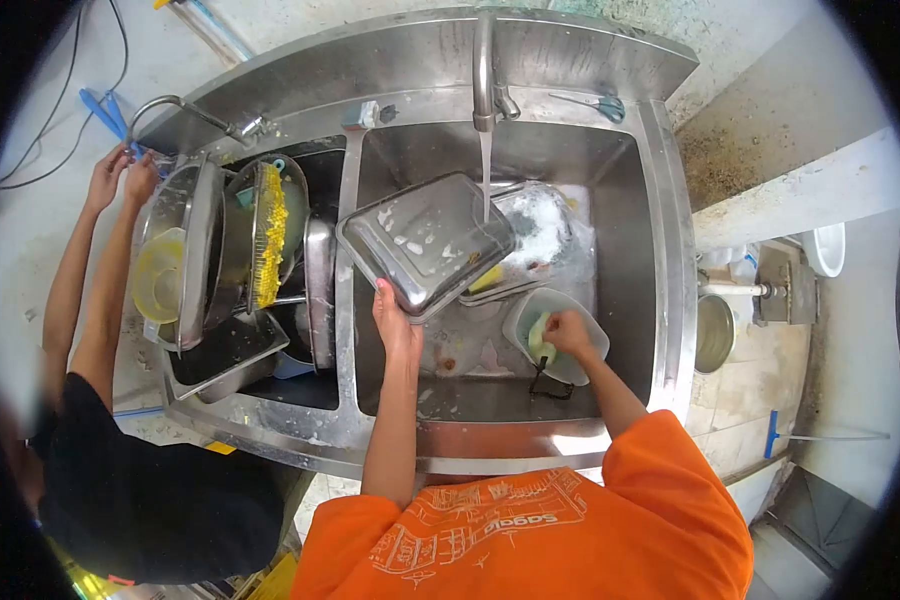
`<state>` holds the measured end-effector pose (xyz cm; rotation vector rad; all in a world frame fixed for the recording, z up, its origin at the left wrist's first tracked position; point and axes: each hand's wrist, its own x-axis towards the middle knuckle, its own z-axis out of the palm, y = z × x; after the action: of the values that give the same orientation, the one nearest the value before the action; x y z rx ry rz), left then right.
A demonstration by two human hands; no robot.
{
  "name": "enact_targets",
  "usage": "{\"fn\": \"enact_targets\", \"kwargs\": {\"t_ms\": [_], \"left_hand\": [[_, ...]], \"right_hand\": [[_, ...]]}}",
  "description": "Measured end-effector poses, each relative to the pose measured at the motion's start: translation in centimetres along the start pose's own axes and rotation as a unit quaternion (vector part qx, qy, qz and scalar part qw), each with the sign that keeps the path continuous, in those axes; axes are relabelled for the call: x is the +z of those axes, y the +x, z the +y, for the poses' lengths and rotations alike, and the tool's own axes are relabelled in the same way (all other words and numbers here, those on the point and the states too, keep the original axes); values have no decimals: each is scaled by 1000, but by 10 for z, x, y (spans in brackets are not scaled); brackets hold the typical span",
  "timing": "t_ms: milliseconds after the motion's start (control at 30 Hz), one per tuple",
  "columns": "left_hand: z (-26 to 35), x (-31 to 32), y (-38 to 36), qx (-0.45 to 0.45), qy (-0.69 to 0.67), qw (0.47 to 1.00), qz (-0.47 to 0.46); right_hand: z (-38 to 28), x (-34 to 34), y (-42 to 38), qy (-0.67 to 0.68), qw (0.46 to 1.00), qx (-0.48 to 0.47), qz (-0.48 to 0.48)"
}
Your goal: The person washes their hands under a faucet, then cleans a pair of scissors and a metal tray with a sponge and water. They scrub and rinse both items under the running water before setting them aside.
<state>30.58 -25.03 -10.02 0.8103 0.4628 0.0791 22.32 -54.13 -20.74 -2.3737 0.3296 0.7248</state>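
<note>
My left hand is closed on the near edge of a rectangular metal tray, tilted with its underside up. Water from the faucet runs down onto its right end. My right hand dips into a whitish plastic tub at the right of the basin. Its fingers are closed on a pale green sponge, partly hidden by the hand. A dark cord hangs over the tub's near rim. Behind the tray, a foamy pan lies in the basin.
The left basin holds stacked pans, a yellow strainer and a deep metal pan. Another person's hands are beside the left faucet, at a blue-handled item. Scissors lie on the back ledge.
</note>
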Motion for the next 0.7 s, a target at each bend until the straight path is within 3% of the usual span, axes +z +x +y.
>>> {"fn": "enact_targets", "kwargs": {"t_ms": [33,100,200,233,267,367,400,467,533,600,633,700], "left_hand": [[-5,1,0,-7,-5,1000,11],[-11,4,5,-14,-12,1000,17],[-23,8,-6,-34,-26,999,1],[-23,16,-12,-41,-31,999,3],[-20,23,-15,-42,-34,998,6],[-3,23,-16,-30,-24,999,-26],[2,21,-13,-24,-41,998,-46],[8,16,-12,-22,-33,998,-47],[7,21,-5,-23,-32,999,-37],[-4,9,-5,-53,-60,996,-24],[-5,3,-2,-78,-81,993,-21],[-5,9,-6,-60,-69,996,-17]], "right_hand": [[-15,-23,-12,140,989,-44,29],[-39,-57,-31,218,944,-179,171],[-112,-68,-28,215,889,-257,312],[-138,-55,-13,204,845,-341,359],[-185,-59,-23,165,872,-309,341],[-207,-42,-6,99,843,-314,424],[-203,-45,8,104,843,-314,425],[-190,-55,32,225,833,-226,452],[-198,-34,32,209,821,-239,474],[-205,-17,10,182,805,-370,426],[-202,-28,18,313,806,-313,393],[-198,-21,32,268,806,-303,433]]}}
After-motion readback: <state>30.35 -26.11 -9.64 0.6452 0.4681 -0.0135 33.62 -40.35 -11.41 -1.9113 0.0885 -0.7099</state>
